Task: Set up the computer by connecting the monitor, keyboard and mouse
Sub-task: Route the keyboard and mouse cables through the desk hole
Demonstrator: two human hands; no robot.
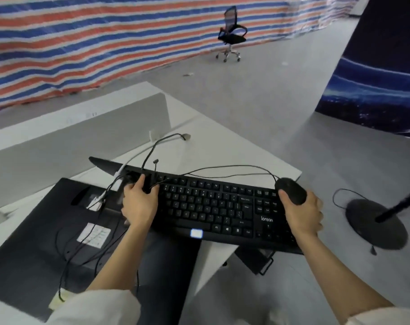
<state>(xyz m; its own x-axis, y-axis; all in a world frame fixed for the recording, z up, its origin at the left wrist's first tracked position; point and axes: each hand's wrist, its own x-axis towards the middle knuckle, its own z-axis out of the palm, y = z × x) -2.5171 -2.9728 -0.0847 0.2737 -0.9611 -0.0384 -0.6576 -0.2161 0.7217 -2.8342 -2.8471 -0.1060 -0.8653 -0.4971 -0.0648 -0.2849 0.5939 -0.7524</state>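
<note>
A black keyboard is held level over the white desk. My left hand grips its left end, fingers curled over the top edge among the cables. My right hand grips the keyboard's right end and pins a black mouse against it with the thumb. The mouse cable loops back over the desk. A black monitor lies face down at the left, its back panel up and several cables trailing across it. A loose plug lies on the desk behind.
A round black monitor stand with its post sits on the floor at the right. A grey divider panel runs along the desk's far side. An office chair stands far off by the striped tarpaulin. A dark object sits under the desk edge.
</note>
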